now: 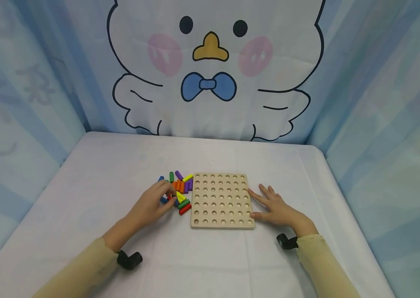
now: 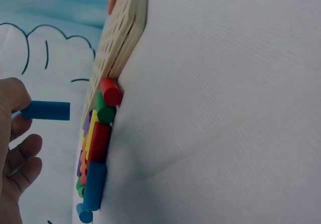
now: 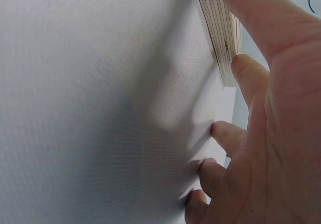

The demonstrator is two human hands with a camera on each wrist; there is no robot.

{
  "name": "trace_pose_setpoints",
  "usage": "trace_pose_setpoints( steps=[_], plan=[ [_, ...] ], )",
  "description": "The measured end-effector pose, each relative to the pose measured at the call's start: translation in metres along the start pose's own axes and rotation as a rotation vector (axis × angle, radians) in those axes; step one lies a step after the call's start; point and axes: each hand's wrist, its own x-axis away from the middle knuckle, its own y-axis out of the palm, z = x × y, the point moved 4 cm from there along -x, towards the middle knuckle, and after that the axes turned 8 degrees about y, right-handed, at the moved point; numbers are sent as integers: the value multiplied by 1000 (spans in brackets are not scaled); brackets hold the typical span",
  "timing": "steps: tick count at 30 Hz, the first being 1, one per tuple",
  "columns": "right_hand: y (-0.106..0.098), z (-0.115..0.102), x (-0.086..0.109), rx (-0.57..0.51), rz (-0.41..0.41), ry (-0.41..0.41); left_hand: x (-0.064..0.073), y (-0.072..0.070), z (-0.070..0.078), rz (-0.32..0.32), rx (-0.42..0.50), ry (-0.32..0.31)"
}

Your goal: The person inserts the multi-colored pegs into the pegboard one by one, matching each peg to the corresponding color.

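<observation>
My left hand [image 1: 152, 207] is over a pile of small coloured pegs left of the board. Between thumb and fingertip it pinches a blue peg [image 2: 50, 110], held level above the pile. Beneath lie a red peg [image 2: 111, 92], a green peg [image 2: 105, 109], another blue peg [image 2: 95, 186] and several more. Right of the pile, a square wooden pegboard [image 1: 210, 209] lies flat, its rows of round holes unfilled. My right hand [image 1: 280, 212] is spread at the board's right side, thumb and index finger touching its edge. The other fingertips rest on the tabletop in the right wrist view.
A white cloth covers the table [image 1: 180, 265]. Orange pegs [image 1: 178, 187] and purple pegs [image 1: 178, 175] lie close against the board's left edge. Behind the table hangs a curtain [image 1: 210, 116] with a cartoon bird, and blue-white curtains flank both sides.
</observation>
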Motion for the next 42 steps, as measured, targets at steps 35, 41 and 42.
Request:
trace_pose_setpoints(
  steps=[35, 41, 42],
  plan=[
    [12, 11, -3, -21, 17, -4, -63, 37, -35, 233, 206, -308],
    [9, 11, -3, -25, 26, 0, -73, 43, -39, 264, 193, -354],
    [8, 11, -3, -25, 27, 3, -74, 44, -39, 270, 194, -356]
  ],
)
